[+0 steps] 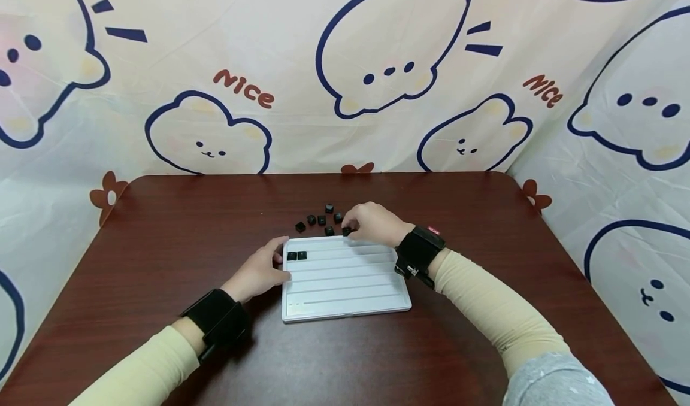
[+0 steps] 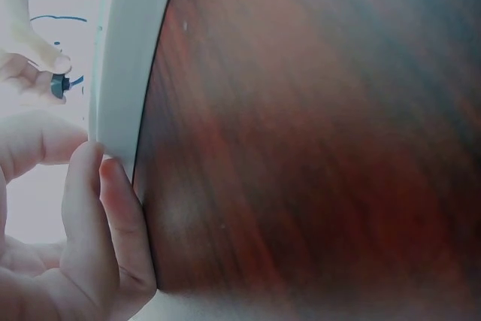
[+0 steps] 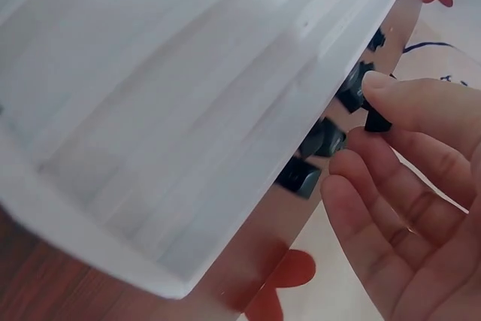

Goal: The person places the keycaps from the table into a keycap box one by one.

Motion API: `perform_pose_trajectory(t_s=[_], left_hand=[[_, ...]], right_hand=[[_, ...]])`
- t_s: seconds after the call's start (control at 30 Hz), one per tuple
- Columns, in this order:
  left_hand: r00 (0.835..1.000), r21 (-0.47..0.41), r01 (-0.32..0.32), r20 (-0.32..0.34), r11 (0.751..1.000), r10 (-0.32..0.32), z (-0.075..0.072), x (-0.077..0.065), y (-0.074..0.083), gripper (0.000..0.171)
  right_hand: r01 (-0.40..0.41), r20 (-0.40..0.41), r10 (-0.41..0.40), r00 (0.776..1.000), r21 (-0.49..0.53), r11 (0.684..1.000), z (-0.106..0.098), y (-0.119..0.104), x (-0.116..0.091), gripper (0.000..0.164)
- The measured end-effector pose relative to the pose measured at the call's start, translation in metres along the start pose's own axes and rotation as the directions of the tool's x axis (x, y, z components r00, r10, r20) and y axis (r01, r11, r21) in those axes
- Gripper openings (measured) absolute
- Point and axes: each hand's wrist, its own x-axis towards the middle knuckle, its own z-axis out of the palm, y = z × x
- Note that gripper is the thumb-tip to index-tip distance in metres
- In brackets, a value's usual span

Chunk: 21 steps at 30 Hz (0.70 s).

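Note:
My left hand [image 1: 261,272] grips the left edge of a white ridged tray [image 1: 345,289], thumb over the rim and curled fingers against its side. Between thumb and fingertips, my right hand [image 1: 374,223] pinches a small black keycap [image 3: 379,120] just beyond the tray's far edge. Two black keycaps [image 1: 297,255] sit side by side in an upper row at the tray's left end. Behind the tray, several more loose keycaps [image 1: 321,220] lie scattered on the table.
A dark brown wooden table [image 1: 188,232] carries the tray. At its back and right hangs a pale curtain [image 1: 302,47] printed with blue-outlined cartoon figures. Both wrists wear black straps with devices.

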Motion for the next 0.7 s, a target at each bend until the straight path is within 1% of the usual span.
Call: perform_pose_trajectory(t_s=[0.23,0.47,0.7], left_hand=[[1.0,0.003,0.001,-0.005,1.0,-0.001,0.0,0.0,0.001,0.079],[1.0,0.004,0.002,-0.004,1.0,-0.002,0.0,-0.001,0.002,0.079],[1.0,0.006,0.005,-0.002,1.0,-0.005,0.0,-0.002,0.002,0.079]], right_hand=[[0.039,0.002,-0.039,0.999,0.0,0.999,0.004,-0.007,-0.001,0.021],[0.025,0.015,-0.025,1.0,0.012,1.0,0.009,-0.014,-0.001,0.022],[0.058,0.021,-0.058,0.998,-0.008,0.998,0.015,-0.021,0.001,0.02]])
